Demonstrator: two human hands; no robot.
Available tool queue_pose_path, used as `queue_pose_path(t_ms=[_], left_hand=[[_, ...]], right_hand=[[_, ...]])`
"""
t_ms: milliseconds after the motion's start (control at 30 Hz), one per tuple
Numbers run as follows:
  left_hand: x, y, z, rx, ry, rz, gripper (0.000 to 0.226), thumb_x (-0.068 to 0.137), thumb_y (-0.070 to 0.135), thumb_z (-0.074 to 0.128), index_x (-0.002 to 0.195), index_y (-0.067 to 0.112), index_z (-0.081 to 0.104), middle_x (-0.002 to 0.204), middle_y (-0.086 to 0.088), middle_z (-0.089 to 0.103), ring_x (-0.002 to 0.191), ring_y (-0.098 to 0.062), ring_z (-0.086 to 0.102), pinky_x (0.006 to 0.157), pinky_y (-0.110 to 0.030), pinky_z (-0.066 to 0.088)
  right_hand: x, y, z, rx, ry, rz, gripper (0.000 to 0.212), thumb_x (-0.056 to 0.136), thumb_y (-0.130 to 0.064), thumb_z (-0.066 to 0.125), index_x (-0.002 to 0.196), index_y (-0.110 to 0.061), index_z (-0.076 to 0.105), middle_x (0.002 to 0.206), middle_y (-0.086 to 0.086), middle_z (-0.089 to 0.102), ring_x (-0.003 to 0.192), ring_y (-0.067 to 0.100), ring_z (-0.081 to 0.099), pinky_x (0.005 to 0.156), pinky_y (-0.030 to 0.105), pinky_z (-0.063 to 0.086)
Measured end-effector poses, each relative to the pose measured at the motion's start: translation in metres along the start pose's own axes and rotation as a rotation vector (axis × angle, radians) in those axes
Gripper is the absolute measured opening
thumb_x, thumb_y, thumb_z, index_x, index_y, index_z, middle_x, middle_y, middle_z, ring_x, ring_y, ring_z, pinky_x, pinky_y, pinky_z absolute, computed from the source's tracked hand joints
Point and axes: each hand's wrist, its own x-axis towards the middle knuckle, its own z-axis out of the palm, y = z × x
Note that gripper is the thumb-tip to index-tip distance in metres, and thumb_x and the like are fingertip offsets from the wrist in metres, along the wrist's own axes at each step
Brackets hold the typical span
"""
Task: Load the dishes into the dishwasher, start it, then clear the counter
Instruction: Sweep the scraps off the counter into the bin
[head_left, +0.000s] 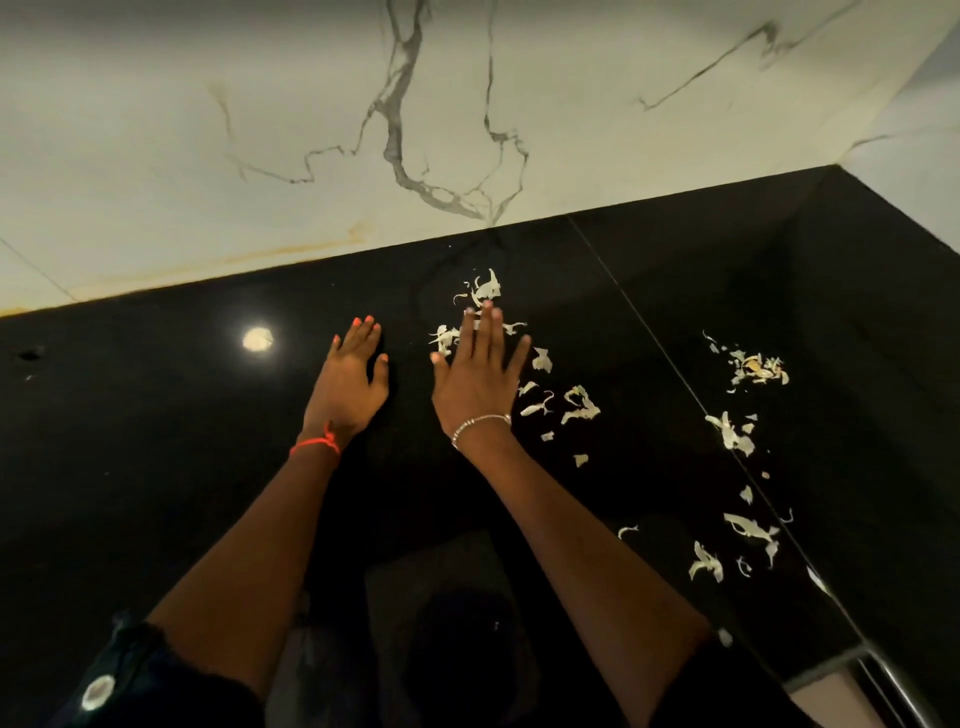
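Both hands lie palm-down on the black counter (156, 415), fingers straight and holding nothing; the left hand (350, 379) keeps its fingers close together with the thumb out, while the right hand (475, 379) is spread wider, its fingertips among pale peel scraps (576, 402); more of those scraps lie scattered just right of that hand, and a second cluster (758, 366) sits well apart toward the far right, with a loose trail (748, 525) running down along a thin seam (675, 364) in the stone; a red thread band (317, 444) circles the left wrist and a silver chain bracelet (480, 423) the right; the right palm covers part of the nearest scraps; dark sleeves (171, 686) are cut off at the bottom edge, and a metal rail (893, 686) shows only partly at the lower right corner; the counter is glossy, mirroring a round lamp glare (257, 339); behind it rises a white marble wall (208, 130) with grey veins and a yellowish stain near its base; the scraps look thin, papery and curled.
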Motion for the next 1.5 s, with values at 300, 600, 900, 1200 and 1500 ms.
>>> queue_pose_path(t_ms=[300, 600, 900, 1200, 1500], left_hand=[[-0.001, 0.0, -0.001, -0.044, 0.04, -0.023, 0.044, 0.094, 0.005, 0.041, 0.138, 0.002, 0.038, 0.149, -0.008, 0.032, 0.141, -0.017, 0.02, 0.114, -0.025, 0.007], [0.0, 0.003, 0.0, 0.016, 0.039, -0.048, 0.046, 0.095, 0.012, 0.042, 0.14, 0.005, 0.036, 0.151, -0.006, 0.028, 0.142, -0.016, 0.019, 0.113, -0.024, 0.005], [0.0, 0.002, -0.001, -0.012, 0.038, -0.051, 0.044, 0.095, 0.011, 0.043, 0.138, 0.005, 0.04, 0.149, -0.005, 0.033, 0.141, -0.016, 0.022, 0.114, -0.025, 0.007], [-0.003, 0.009, -0.005, -0.009, 0.02, -0.084, 0.044, 0.096, 0.013, 0.043, 0.139, 0.007, 0.039, 0.15, -0.005, 0.03, 0.141, -0.018, 0.021, 0.115, -0.03, 0.011], [-0.005, 0.009, -0.007, 0.009, -0.012, -0.056, 0.045, 0.095, 0.013, 0.043, 0.139, 0.004, 0.038, 0.149, -0.009, 0.031, 0.141, -0.021, 0.022, 0.115, -0.031, 0.009]], right_hand=[[0.055, -0.001, 0.006, -0.16, -0.034, -0.073, 0.054, 0.1, -0.03, 0.021, 0.146, -0.004, 0.008, 0.156, 0.012, 0.001, 0.144, 0.024, -0.004, 0.112, 0.051, -0.01], [0.091, -0.015, -0.007, -0.104, -0.018, -0.093, 0.054, 0.1, -0.027, 0.027, 0.146, -0.003, 0.011, 0.155, 0.015, 0.003, 0.144, 0.027, 0.0, 0.115, 0.049, 0.001], [0.108, 0.014, -0.003, -0.205, -0.106, 0.085, 0.057, 0.101, -0.032, 0.015, 0.144, 0.005, 0.009, 0.154, 0.019, 0.007, 0.144, 0.03, 0.003, 0.114, 0.051, -0.002], [0.004, 0.098, -0.031, -0.314, -0.096, 0.357, 0.052, 0.099, -0.029, 0.022, 0.142, 0.002, 0.022, 0.152, 0.018, 0.019, 0.143, 0.029, 0.011, 0.111, 0.054, -0.007], [-0.065, 0.024, 0.0, -0.024, -0.085, -0.234, 0.064, 0.098, -0.044, 0.023, 0.147, -0.006, 0.005, 0.156, 0.008, -0.003, 0.144, 0.018, -0.008, 0.113, 0.041, -0.013]])
